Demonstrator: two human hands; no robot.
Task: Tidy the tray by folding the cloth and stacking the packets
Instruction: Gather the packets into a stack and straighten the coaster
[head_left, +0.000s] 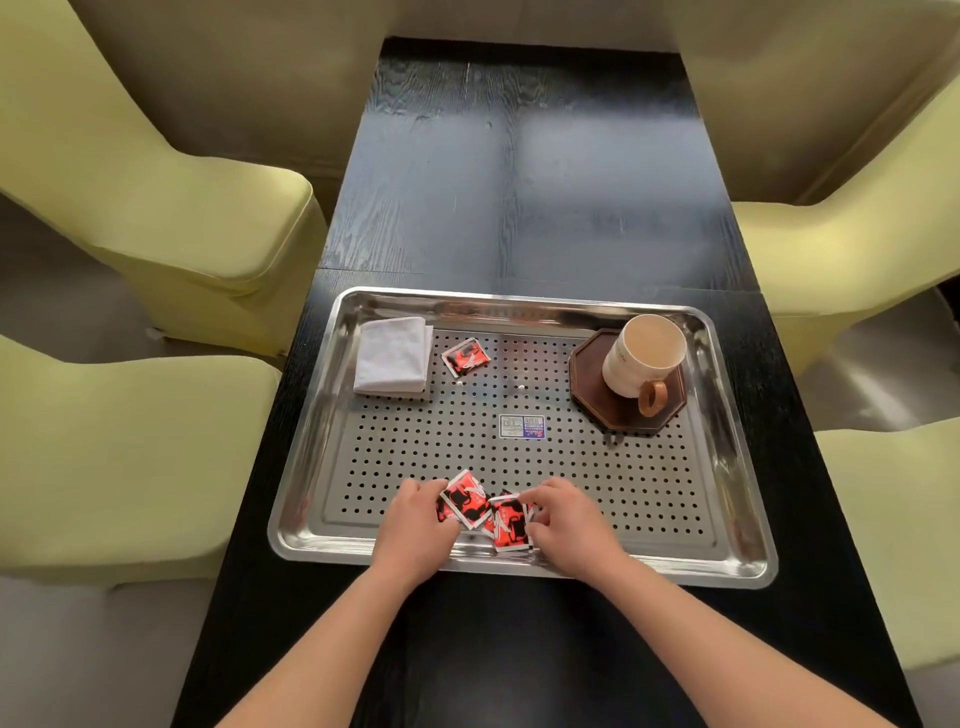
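Tray (311, 470): steel, perforated floor, near end of a black table (519, 182). Cloth (392, 356) already folded into a neat white pad, parked at the tray's ten o'clock corner; that half of the job looks finished. Packets (488, 512) not yet stacked: a loose red-and-black cluster at six o'clock by the near rim, overlapping and skewed, exact count hard to tell. Left hand (415, 525) pinching the leftmost packet of the cluster, fingers closed narrowly on its edge. Right hand (569, 522) curled over the right side of the cluster, fingertips closed on a packet there. One stray packet (466, 356) lying alone at eleven o'clock, just beside the cloth, well apart from the rest. Still to do, by the look of it: squaring the cluster into one pile and fetching the stray. Elsewhere on the tray: a cream mug (644, 358) on a dark octagonal coaster (587, 384) at two o'clock, and a small label (522, 427) near centre. Table long, dark, wood-grained, glossy with window glare at twelve o'clock. Pale yellow-green chairs (156, 208) flanking both sides, grey floor beneath.
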